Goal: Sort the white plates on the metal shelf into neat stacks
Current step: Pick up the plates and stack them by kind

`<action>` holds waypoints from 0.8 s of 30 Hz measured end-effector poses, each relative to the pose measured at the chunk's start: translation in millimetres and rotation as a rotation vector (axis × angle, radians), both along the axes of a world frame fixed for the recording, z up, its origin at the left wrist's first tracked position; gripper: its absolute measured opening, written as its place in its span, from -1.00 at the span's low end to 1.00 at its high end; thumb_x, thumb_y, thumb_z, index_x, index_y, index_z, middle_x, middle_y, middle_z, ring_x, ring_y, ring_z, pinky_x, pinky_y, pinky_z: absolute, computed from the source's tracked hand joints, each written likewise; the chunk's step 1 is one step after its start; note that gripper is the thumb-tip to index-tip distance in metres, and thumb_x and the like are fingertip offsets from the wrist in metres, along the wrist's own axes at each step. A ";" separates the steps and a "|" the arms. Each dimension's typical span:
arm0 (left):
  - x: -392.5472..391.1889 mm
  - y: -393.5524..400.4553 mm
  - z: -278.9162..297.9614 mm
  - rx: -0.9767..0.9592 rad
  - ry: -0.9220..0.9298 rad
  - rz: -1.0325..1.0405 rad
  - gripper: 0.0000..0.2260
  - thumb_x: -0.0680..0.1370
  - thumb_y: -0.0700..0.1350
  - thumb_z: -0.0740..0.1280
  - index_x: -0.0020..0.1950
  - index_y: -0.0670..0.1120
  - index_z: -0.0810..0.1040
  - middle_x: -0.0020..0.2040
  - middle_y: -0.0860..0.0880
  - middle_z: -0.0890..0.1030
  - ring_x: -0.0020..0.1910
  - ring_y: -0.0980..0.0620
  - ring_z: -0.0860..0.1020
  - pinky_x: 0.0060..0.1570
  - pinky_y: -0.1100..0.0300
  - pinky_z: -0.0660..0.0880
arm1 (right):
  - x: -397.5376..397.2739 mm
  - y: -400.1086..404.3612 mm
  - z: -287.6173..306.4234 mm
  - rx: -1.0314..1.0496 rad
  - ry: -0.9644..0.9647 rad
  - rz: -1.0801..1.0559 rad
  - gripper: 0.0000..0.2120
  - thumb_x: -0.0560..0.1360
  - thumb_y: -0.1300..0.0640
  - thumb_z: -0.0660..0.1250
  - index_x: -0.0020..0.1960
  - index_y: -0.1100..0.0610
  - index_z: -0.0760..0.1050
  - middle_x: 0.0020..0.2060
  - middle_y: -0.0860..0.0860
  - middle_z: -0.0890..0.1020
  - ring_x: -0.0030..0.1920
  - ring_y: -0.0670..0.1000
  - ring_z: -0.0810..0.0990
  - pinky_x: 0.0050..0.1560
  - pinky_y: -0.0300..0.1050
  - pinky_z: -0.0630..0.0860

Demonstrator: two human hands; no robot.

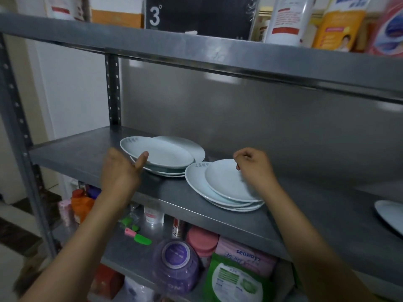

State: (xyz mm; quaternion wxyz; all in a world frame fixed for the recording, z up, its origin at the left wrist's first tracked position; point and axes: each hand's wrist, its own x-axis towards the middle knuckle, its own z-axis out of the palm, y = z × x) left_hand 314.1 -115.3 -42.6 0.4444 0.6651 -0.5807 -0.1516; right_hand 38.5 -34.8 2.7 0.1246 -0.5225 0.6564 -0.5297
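Fingers (141, 159) of the left hand (118, 171) are closed on the near rim of the left pile's top plate (157, 152), thumb on the upper face, the rest underneath and hidden. That pile (168, 171) sits toward the back-left of the shelf (87, 158) and is ragged: its top plate is skewed forward-left, and another plate (192, 147) pokes out behind it. Just beside it to the right is a second pile (226, 200), also uneven, with a small plate (226, 182) sitting off-centre on wider ones. The right hand (255, 168) rests at the small plate's far-right edge, fingers curled; whether they pinch the rim or only touch it, I cannot tell. Well apart, at the far right edge of view, one more plate (390, 214) lies alone.

By my reading the sorting is partly done at best: plates are gathered into two heaps, yet sizes look mixed, edges are not aligned, and the lone plate remains unstacked.
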 end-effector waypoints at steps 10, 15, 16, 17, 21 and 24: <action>-107.4 92.7 29.8 -0.559 -0.346 -0.376 -0.64 0.58 -0.15 0.22 0.34 -0.28 0.36 0.37 -0.25 0.38 0.47 -0.22 0.18 0.39 -0.07 0.23 | -43.6 56.9 -21.0 -0.153 0.493 -0.120 -0.83 0.50 0.16 0.27 -0.01 0.07 0.63 -0.13 -0.01 0.64 -0.05 0.04 0.53 0.02 -0.06 0.47; -197.7 137.6 29.8 -0.706 -0.332 -0.672 -0.67 0.57 -0.18 0.20 0.31 -0.28 0.40 0.36 -0.23 0.41 0.47 -0.18 0.21 0.38 0.06 0.22 | -102.7 108.4 -30.7 -0.162 0.577 -0.224 -0.78 0.47 0.11 0.25 0.00 0.10 0.65 -0.09 0.02 0.64 0.01 0.10 0.51 0.09 -0.02 0.45; -217.7 146.7 28.0 -0.717 -0.331 -0.742 -0.66 0.56 -0.19 0.20 0.31 -0.27 0.39 0.36 -0.22 0.41 0.48 -0.16 0.21 0.39 0.05 0.23 | -117.5 121.6 -33.2 -0.154 0.569 -0.252 -0.77 0.47 0.10 0.24 0.00 0.10 0.65 -0.08 0.03 0.64 0.02 0.10 0.51 0.10 -0.02 0.45; -238.1 155.8 25.5 -0.720 -0.332 -0.805 -0.64 0.55 -0.19 0.21 0.33 -0.26 0.38 0.37 -0.20 0.40 0.48 -0.14 0.20 0.40 0.04 0.23 | -133.8 135.4 -36.6 -0.147 0.561 -0.282 -0.76 0.47 0.10 0.24 0.00 0.11 0.64 -0.07 0.03 0.64 0.03 0.09 0.52 0.11 -0.03 0.46; -314.0 190.2 10.3 -0.702 -0.345 -0.971 -0.58 0.57 -0.08 0.17 0.40 -0.20 0.35 0.40 -0.13 0.39 0.50 -0.06 0.16 0.45 0.19 0.08 | -197.7 192.6 -60.6 -0.146 0.493 -0.436 -0.81 0.47 0.14 0.25 -0.02 0.14 0.61 -0.09 0.07 0.62 -0.01 0.10 0.52 0.07 -0.01 0.48; -368.1 215.1 -1.8 -0.624 -0.317 -1.085 -0.57 0.59 -0.04 0.19 0.43 -0.16 0.31 0.44 -0.09 0.35 0.51 -0.01 0.12 0.46 0.08 0.14 | -241.4 238.3 -78.3 -0.142 0.444 -0.556 -0.82 0.45 0.18 0.26 -0.02 0.15 0.60 -0.08 0.07 0.62 -0.01 0.07 0.50 0.08 -0.01 0.47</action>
